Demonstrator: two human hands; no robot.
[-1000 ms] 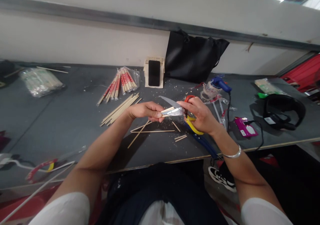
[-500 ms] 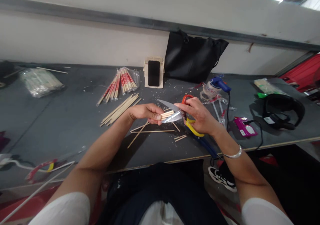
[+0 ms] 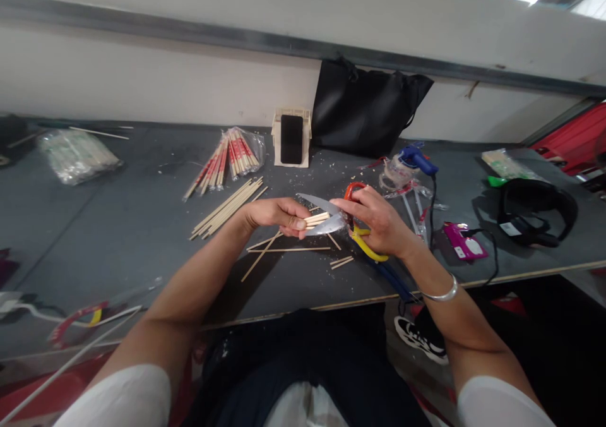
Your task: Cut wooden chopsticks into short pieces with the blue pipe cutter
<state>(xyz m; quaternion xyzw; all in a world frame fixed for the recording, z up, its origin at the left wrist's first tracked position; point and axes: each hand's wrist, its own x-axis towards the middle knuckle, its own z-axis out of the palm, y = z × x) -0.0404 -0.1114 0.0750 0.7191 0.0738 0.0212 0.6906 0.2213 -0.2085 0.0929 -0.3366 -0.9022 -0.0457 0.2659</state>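
Note:
My left hand [image 3: 274, 213] pinches a small bundle of short wooden sticks [image 3: 318, 218] above the grey table [image 3: 118, 225]. My right hand [image 3: 379, 222] grips scissors [image 3: 353, 215] with an orange and a yellow handle. The open blades lie around the free ends of the sticks. Below the hands lie a few long loose sticks [image 3: 284, 249] and short cut pieces [image 3: 341, 262].
A row of bare chopsticks [image 3: 227, 207] and a bag of red-wrapped ones [image 3: 231, 155] lie behind my left hand. A phone stands in a cream holder [image 3: 291, 138], beside a black bag [image 3: 367, 108]. A blue glue gun [image 3: 416, 158], pink item [image 3: 461, 240] and black headphones [image 3: 540, 212] are at right.
The scissors have drawn a little nearer to the sticks and their blades have tilted, with the sticks now further between them. My left hand has barely moved.

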